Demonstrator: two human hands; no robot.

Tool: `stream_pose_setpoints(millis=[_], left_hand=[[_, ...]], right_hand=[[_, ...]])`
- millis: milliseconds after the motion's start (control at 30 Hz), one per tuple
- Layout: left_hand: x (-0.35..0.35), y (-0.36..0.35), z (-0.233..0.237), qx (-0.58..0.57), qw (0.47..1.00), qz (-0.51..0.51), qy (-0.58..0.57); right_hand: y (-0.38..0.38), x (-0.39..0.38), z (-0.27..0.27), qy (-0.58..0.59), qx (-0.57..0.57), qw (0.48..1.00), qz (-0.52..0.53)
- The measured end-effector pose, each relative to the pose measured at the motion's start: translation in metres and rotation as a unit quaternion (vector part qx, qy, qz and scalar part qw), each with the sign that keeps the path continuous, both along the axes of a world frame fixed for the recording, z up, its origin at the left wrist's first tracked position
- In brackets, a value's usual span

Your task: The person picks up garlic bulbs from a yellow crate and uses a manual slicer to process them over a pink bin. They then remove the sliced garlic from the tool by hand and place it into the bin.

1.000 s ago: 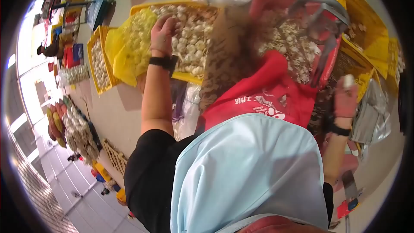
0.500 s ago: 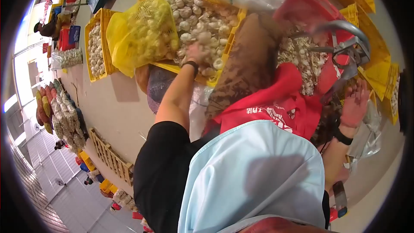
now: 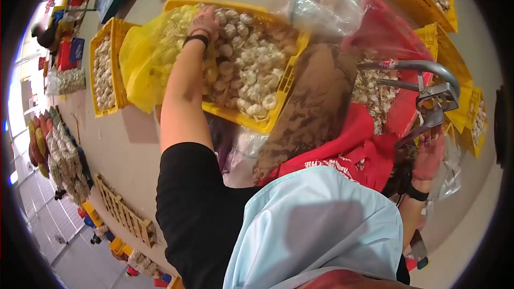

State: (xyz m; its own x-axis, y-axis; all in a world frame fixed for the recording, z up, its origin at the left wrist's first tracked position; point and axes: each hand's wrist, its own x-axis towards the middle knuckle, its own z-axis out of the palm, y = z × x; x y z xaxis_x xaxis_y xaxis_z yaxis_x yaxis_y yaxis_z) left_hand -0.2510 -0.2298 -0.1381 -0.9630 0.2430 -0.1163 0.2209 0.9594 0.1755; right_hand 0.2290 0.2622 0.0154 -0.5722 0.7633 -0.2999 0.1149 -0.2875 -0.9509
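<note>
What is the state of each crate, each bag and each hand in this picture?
Big yellow crate: heaped with garlic.
Yellow net bag: filled, lying over the big crate's left edge.
Small yellow crate: filled with garlic.
Clear bag: holds some garlic.
Red crate: holds garlic scraps.
Left hand: on the garlic in the big crate; grip hidden.
Right hand: open, fingers by the metal frame.

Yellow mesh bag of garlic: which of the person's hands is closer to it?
Left. The left hand is on the garlic in the yellow crate, right beside the yellow mesh bag. The right hand is far on the other side, just below the grey metal handle.
</note>
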Motion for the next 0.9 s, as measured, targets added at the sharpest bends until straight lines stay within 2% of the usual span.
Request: stream_pose_setpoints(millis=[33, 100, 167, 200, 233, 267, 300, 333, 367, 400, 433, 500, 600, 633, 700, 733, 767, 800, 833, 867, 900], left_hand=[[-0.017, 0.006, -0.007, -0.014, 0.999, -0.005, -0.041], [-0.022, 0.021, -0.028, -0.136, 0.989, 0.031, -0.04], [-0.022, 0.048, -0.022, -0.126, 0.981, 0.023, -0.143], [-0.005, 0.057, -0.022, -0.087, 0.984, 0.057, -0.143], [0.013, 0.059, -0.02, -0.169, 0.976, -0.08, -0.112], [0.021, 0.061, -0.042, -0.089, 0.989, -0.02, -0.119], [0.045, 0.068, -0.048, -0.146, 0.983, -0.05, -0.1], [0.068, 0.075, -0.048, -0.098, 0.985, -0.047, -0.133], [0.091, 0.081, -0.044, -0.105, 0.987, -0.056, -0.105], [0.109, 0.086, -0.043, -0.056, 0.992, -0.061, -0.098], [0.127, 0.085, -0.055, 0.01, 0.993, -0.068, -0.099], [0.155, 0.084, -0.083, 0.056, 0.987, -0.033, -0.147], [0.181, 0.069, -0.067, 0.155, 0.959, -0.09, -0.218], [0.188, 0.058, -0.074, 0.171, 0.948, -0.129, -0.237], [0.185, 0.041, -0.05, 0.304, 0.858, -0.179, -0.374], [0.18, 0.036, -0.048, 0.349, 0.82, -0.126, -0.436], [0.171, 0.038, -0.022, 0.29, 0.866, -0.103, -0.395], [0.152, 0.035, -0.032, 0.265, 0.894, -0.043, -0.358], [0.132, 0.032, -0.056, 0.23, 0.94, -0.01, -0.252], [0.109, 0.032, -0.085, 0.32, 0.934, -0.008, -0.159], [0.086, 0.043, -0.08, 0.243, 0.961, 0.006, -0.132]], right_hand=[[-0.002, 0.001, 0.001, -0.006, -0.001, 1.0, -0.008], [-0.005, 0.001, 0.001, -0.017, -0.005, 1.0, -0.021], [-0.009, 0.0, 0.006, -0.026, 0.002, 0.999, -0.038], [-0.011, 0.003, 0.01, -0.032, 0.002, 0.998, -0.046], [-0.008, 0.01, 0.008, -0.027, 0.002, 0.999, -0.044], [0.0, 0.017, 0.002, -0.015, 0.0, 0.999, -0.041], [0.004, 0.021, -0.004, -0.003, -0.002, 0.999, -0.039], [0.001, 0.018, -0.002, -0.004, 0.0, 0.999, -0.042], [-0.004, 0.013, 0.001, -0.006, 0.002, 0.999, -0.044], [-0.007, 0.012, 0.002, -0.009, 0.003, 0.999, -0.046], [-0.005, 0.015, -0.001, -0.007, -0.003, 0.999, -0.038], [-0.002, 0.019, -0.007, 0.002, -0.014, 1.0, -0.022], [-0.008, 0.017, -0.006, -0.007, -0.027, 0.999, -0.037], [-0.006, 0.02, -0.009, -0.006, -0.027, 0.999, -0.035], [-0.002, 0.029, -0.015, -0.006, -0.028, 0.999, -0.035], [-0.001, 0.032, -0.016, -0.007, -0.029, 0.999, -0.037], [0.0, 0.035, -0.017, -0.008, -0.028, 0.999, -0.039], [0.0, 0.037, -0.018, -0.008, -0.028, 0.999, -0.041], [-0.001, 0.039, -0.021, -0.017, -0.021, 0.999, -0.045], [-0.002, 0.04, -0.024, -0.025, -0.013, 0.998, -0.05], [-0.002, 0.04, -0.025, -0.033, -0.004, 0.998, -0.055]])
